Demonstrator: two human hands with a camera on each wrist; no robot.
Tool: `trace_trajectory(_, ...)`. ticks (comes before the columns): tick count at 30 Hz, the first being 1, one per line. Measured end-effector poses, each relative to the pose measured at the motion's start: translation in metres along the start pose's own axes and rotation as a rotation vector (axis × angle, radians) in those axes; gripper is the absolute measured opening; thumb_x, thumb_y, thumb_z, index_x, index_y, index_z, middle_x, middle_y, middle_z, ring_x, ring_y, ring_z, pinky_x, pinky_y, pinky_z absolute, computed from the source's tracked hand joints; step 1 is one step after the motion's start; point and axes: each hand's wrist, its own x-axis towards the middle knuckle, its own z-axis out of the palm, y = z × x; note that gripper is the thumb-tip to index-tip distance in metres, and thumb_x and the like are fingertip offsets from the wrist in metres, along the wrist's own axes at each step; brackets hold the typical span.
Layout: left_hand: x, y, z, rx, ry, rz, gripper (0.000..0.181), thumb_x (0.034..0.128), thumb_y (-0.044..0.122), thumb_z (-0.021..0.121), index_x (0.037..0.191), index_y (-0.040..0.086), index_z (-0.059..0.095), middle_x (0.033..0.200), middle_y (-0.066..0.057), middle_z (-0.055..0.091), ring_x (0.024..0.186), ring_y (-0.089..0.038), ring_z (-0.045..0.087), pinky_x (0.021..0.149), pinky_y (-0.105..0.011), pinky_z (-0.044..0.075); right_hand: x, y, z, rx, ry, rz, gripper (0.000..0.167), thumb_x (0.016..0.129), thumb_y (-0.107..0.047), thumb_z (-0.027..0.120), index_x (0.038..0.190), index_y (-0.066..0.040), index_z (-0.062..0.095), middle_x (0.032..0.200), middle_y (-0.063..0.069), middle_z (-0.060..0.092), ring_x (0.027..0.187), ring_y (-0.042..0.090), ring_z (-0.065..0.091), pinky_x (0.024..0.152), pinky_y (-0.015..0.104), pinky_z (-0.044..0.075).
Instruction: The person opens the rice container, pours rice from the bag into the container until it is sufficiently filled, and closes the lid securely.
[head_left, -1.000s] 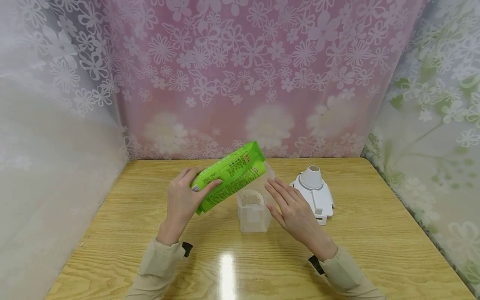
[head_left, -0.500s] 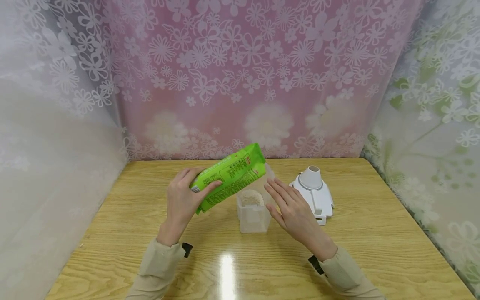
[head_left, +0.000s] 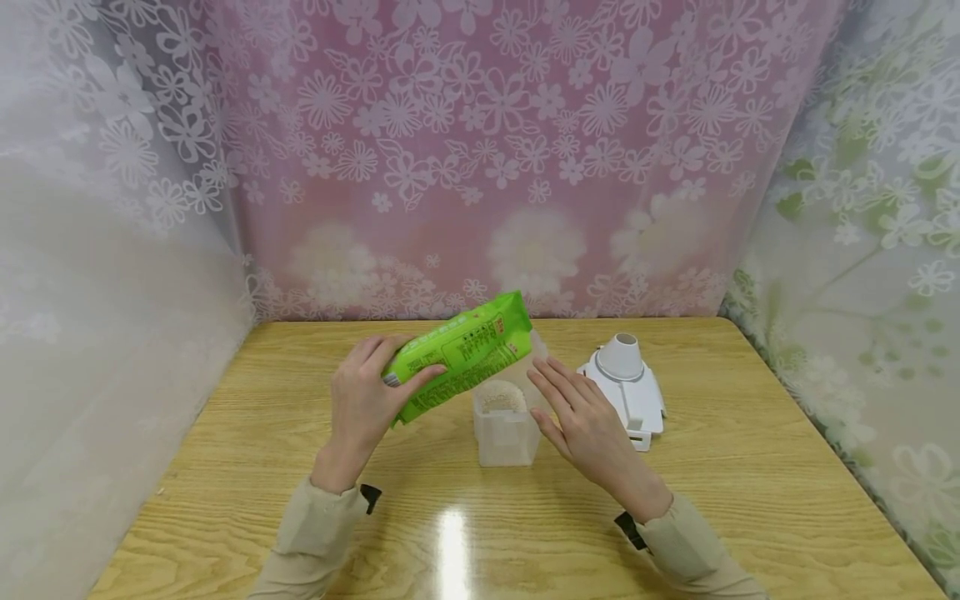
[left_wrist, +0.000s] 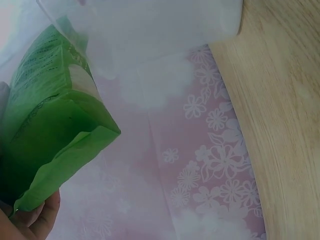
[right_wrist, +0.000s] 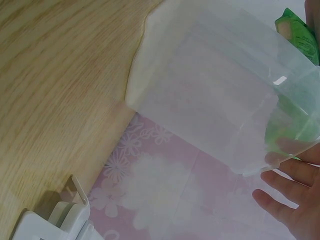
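Note:
My left hand [head_left: 365, 400] grips a green printed bag [head_left: 461, 354] by its lower end, thumb across the front. The bag slants up to the right, its far end over a translucent plastic container [head_left: 507, 442] on the table. Pale grains [head_left: 502, 395] lie inside the container. My right hand [head_left: 588, 425] is at the container's right side, fingers extended; in the right wrist view the fingertips [right_wrist: 272, 159] are at the container's rim. The left wrist view shows the folded end of the green bag [left_wrist: 45, 135] with fingers [left_wrist: 46, 215] around it. The bag's mouth is hidden.
A white plastic part with a cone-shaped spout [head_left: 622, 358] lies on the wooden table [head_left: 720, 467] just right of my right hand. Floral curtains hang behind the table [head_left: 525, 150] and along both its sides.
The far end of the green bag has dipped slightly, and its tilt is a little flatter. Both hands keep nearly the same place.

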Motion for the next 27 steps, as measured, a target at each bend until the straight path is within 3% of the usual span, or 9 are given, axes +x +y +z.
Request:
trace_trajectory(9,0.0019,0.0001,-0.0010,0.008,-0.008,0.025,0.057,0.0723,0.048,0.088,0.106,0.003,0.074,0.089,-0.012,0.069,0.073,-0.025,0.062,0.059,-0.035,0.050,0.0001,-0.0003,-0.0001,0.003,0.000,0.003,0.061,0.111,-0.045,0.029,0.141,0.000,0.058,0.147,0.017,0.055,0.136,0.034,0.051,0.102,0.052,0.048)
trace_trajectory(27,0.0054,-0.0007,-0.0020,0.028,-0.017,0.056,0.063,0.0784,0.062,0.077,0.106,0.005,0.075,0.088,-0.010,0.069,0.074,-0.025,0.061,0.062,-0.037,0.051,-0.0001,0.0003,0.0013,-0.005,0.004,-0.001,0.061,0.111,-0.044,0.029,0.140,0.000,0.058,0.146,0.017,0.055,0.135,0.034,0.052,0.103,0.051,0.048)
